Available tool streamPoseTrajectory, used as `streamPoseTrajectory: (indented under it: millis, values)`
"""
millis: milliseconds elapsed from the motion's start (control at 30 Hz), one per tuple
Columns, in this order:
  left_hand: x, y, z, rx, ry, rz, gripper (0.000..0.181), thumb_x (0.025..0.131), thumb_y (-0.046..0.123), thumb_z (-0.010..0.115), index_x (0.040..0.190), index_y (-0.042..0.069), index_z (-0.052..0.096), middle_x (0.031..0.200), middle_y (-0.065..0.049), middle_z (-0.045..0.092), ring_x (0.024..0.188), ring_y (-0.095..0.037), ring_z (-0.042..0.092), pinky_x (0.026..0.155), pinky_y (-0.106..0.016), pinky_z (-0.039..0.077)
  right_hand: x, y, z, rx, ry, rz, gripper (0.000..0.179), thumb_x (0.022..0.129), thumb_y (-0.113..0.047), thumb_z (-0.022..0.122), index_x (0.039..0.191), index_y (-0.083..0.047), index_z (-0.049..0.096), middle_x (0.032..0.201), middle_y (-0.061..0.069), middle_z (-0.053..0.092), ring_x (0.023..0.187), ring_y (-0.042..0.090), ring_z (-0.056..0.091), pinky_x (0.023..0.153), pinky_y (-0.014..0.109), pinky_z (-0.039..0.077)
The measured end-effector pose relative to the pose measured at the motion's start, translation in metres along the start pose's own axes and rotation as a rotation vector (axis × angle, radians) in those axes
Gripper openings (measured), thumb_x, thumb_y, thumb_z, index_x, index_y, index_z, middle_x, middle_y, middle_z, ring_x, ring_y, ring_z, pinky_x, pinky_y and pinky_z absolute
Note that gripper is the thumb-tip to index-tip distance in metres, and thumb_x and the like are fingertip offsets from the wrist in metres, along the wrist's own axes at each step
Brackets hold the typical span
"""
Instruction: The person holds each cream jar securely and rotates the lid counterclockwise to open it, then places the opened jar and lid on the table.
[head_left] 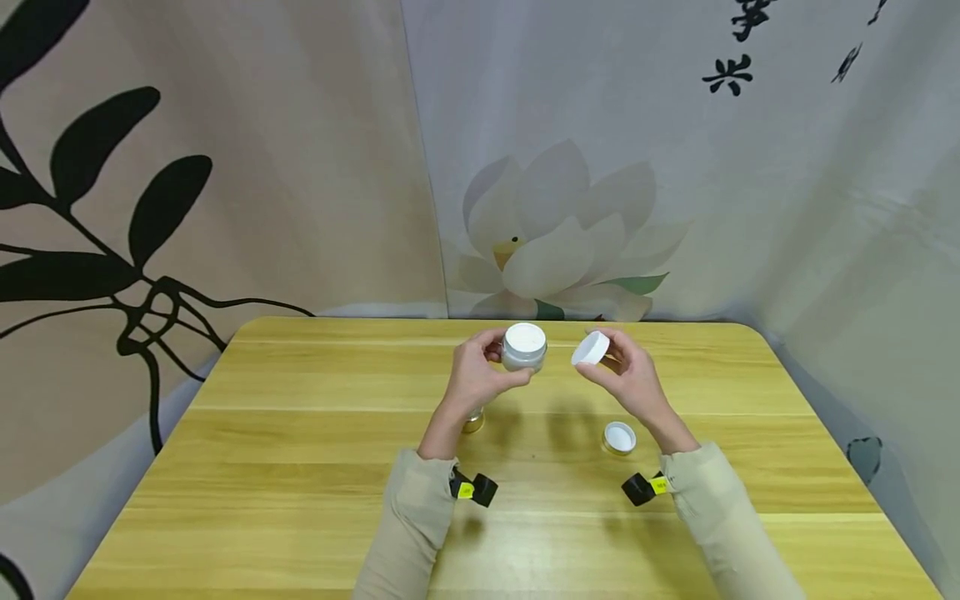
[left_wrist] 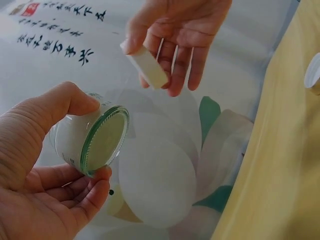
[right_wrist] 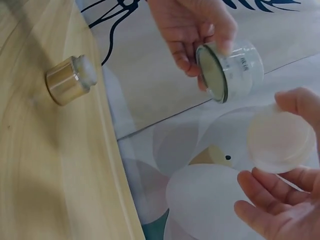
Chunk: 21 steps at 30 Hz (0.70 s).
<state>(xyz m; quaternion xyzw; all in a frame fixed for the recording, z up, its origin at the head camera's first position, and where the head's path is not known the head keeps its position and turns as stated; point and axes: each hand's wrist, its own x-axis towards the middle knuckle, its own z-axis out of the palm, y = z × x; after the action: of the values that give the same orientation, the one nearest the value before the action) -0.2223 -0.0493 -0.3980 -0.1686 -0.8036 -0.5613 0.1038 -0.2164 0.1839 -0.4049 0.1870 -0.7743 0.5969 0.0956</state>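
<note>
In the head view my left hand grips a small glass jar between thumb and fingers, above the table's far part. The jar has a white round top, and the left wrist view shows its greenish glass base. To the right, my right hand pinches a white round lid by its edge, tilted and apart from the jar. In the right wrist view the lid shows its pale flat face.
A small gold jar with a whitish top stands on the wooden table, mostly hidden behind the left wrist in the head view. A gold-rimmed lid with a white inside lies near the right wrist. A printed curtain hangs behind the table.
</note>
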Motion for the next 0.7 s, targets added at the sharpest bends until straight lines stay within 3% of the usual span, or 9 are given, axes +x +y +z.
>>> streamPoseTrajectory:
  millis: [167,300,467,700]
  values:
    - [0.000,0.001,0.000,0.004,-0.003,0.000,0.052,0.065,0.008,0.078,0.113,-0.005,0.061,0.095,-0.013,0.063,0.079,-0.021,0.056,0.069,-0.025,0.047,-0.003,0.003,-0.002,-0.049,-0.012,0.007,0.047,0.085,0.002,0.063,0.128,0.008,0.048,0.108,0.021,0.054,0.091,0.009,0.052,0.083,0.016,0.046]
    - [0.000,0.002,-0.001,0.009,-0.004,0.004,0.052,0.065,0.008,0.077,0.113,-0.005,0.061,0.095,-0.013,0.063,0.079,-0.020,0.056,0.069,-0.025,0.047,-0.007,-0.001,-0.003,-0.097,-0.016,-0.001,0.048,0.089,0.002,0.056,0.134,0.009,0.041,0.098,0.016,0.054,0.086,0.009,0.050,0.077,0.014,0.045]
    - [0.000,0.002,0.000,0.009,-0.009,0.007,0.052,0.066,0.008,0.077,0.113,-0.006,0.061,0.096,-0.014,0.063,0.079,-0.021,0.056,0.069,-0.026,0.047,-0.012,-0.017,0.000,-0.110,0.017,0.014,0.049,0.083,0.007,0.061,0.125,0.013,0.037,0.094,0.016,0.053,0.083,0.014,0.050,0.076,0.018,0.045]
    - [-0.001,0.003,0.000,0.008,-0.018,-0.011,0.052,0.066,0.008,0.077,0.114,-0.005,0.061,0.096,-0.013,0.063,0.079,-0.020,0.055,0.070,-0.026,0.047,-0.017,-0.022,0.001,-0.164,0.055,0.032,0.048,0.074,0.006,0.072,0.114,0.010,0.045,0.101,0.022,0.053,0.084,0.026,0.054,0.072,0.022,0.050]
